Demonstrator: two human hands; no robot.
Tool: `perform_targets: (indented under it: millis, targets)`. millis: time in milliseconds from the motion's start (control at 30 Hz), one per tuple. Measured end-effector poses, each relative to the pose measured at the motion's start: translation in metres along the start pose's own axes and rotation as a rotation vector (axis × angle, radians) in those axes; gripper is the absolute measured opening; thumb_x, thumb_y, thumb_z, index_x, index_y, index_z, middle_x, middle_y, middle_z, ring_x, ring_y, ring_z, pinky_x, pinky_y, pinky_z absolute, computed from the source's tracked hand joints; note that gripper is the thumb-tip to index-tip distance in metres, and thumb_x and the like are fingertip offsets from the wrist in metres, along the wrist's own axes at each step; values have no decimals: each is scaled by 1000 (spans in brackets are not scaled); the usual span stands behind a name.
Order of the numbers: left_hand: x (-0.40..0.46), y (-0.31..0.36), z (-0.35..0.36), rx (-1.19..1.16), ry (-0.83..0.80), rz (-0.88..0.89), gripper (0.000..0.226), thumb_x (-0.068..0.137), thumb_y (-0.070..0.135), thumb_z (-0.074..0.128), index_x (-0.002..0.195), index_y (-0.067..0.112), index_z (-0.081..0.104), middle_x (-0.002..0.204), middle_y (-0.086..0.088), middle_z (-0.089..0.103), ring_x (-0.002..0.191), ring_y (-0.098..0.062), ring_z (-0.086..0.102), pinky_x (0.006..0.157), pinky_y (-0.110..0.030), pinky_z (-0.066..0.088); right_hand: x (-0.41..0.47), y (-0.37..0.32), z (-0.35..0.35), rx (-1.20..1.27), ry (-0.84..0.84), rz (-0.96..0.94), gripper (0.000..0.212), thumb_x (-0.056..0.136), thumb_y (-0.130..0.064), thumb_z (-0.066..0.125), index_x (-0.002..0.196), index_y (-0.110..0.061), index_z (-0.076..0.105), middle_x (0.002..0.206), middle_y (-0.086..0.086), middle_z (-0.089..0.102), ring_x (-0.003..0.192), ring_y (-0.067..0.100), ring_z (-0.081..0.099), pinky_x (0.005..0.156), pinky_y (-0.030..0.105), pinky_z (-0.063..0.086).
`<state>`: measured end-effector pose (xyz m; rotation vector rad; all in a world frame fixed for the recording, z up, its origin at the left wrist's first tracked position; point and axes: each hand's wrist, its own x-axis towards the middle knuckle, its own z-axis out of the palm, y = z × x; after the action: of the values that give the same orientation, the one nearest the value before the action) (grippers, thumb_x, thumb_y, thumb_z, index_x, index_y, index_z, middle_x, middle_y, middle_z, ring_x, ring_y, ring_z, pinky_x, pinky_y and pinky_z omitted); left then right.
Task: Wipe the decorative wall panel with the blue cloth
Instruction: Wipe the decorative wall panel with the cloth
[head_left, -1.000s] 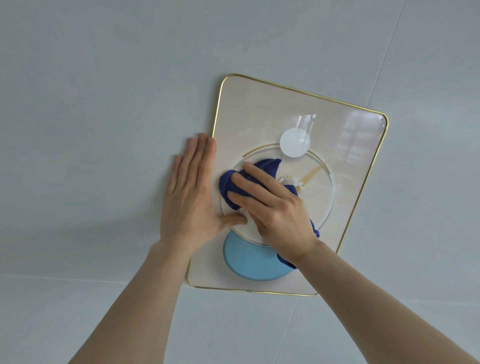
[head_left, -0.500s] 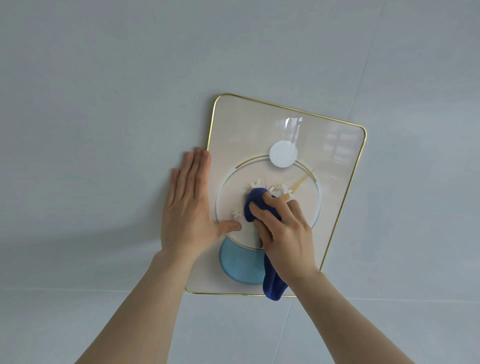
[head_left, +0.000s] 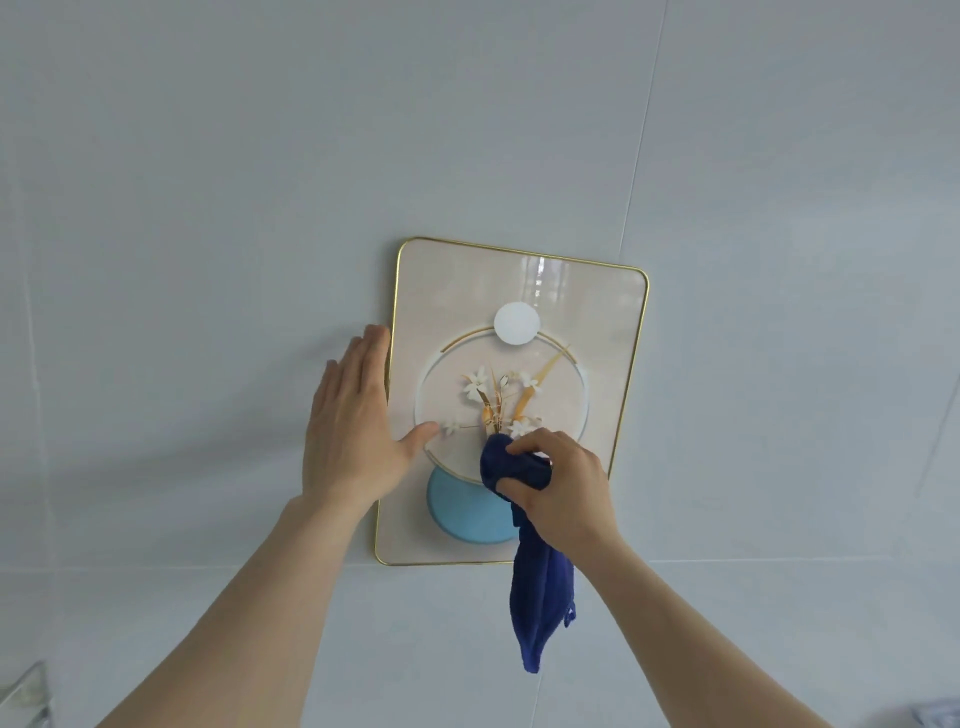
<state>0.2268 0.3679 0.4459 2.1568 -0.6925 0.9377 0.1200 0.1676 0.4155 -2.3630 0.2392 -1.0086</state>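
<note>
The decorative wall panel (head_left: 597, 322) is a cream rectangle with a thin gold rim, a white disc, a ring with white flowers and a light blue disc low down. My left hand (head_left: 353, 431) lies flat and open on the wall at the panel's left edge, its thumb on the panel. My right hand (head_left: 563, 493) is shut on the dark blue cloth (head_left: 537, 608), bunched against the panel's lower middle, with a long tail of cloth hanging below the panel.
Pale grey wall tiles (head_left: 208, 208) with thin joints surround the panel. A small light-coloured object (head_left: 23, 696) shows at the bottom left corner.
My right hand has slid the cloth down from the ring's middle to its lower edge, uncovering the flowers. The cloth's tail now hangs longer. The left hand stays at the left edge.
</note>
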Motion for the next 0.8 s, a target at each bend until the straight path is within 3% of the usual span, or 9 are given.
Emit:
perform_targets:
  millis: [100,200,333,433,567,700,800]
  targets:
    - [-20,11,-6,-41,11,57,75,83,41,78,148,26,45,155,4,48,143,-21,41,119,-38,31,-11,1,-10,106,-60,153,43,71,-24,91,99,-26,58,106,-6,66,92,23,66,76,36,55]
    - [-39,25,-10,-103,-130,90,50,85,38,75,132,37,58,136,14,61,130,-15,52,106,-33,40,-23,1,-21,196,-110,266,45,69,-23,93,96,-18,57,103,-2,66,86,22,66,65,30,50]
    - [-59,44,-6,-206,-402,153,57,83,46,76,135,46,52,141,22,57,134,-6,47,109,-34,44,-33,1,-35,379,-183,320,37,71,-14,93,89,-13,60,101,5,71,85,21,67,67,28,51]
    - [-67,55,-2,-273,-497,170,60,79,53,77,133,52,52,135,25,60,127,-3,52,108,-38,47,-43,3,-42,486,-217,313,31,76,-9,90,89,-8,62,103,12,74,91,30,73,72,32,57]
    - [-71,63,1,-273,-526,145,47,82,45,78,124,52,59,123,25,68,117,-5,59,101,-40,52,-50,4,-49,545,-251,319,26,80,-6,86,84,-11,61,103,15,77,87,28,72,68,29,55]
    - [-75,68,-1,-265,-545,136,39,86,37,78,120,49,63,116,24,71,109,-6,64,96,-37,56,-54,7,-54,664,-296,350,24,83,-4,84,83,-11,60,106,25,74,91,45,72,79,45,54]
    - [-76,73,-2,-240,-537,147,34,90,36,73,121,46,63,118,22,71,108,-5,64,96,-34,55,-60,7,-55,766,-325,373,22,87,-7,81,85,-9,59,98,28,71,85,35,70,83,47,53]
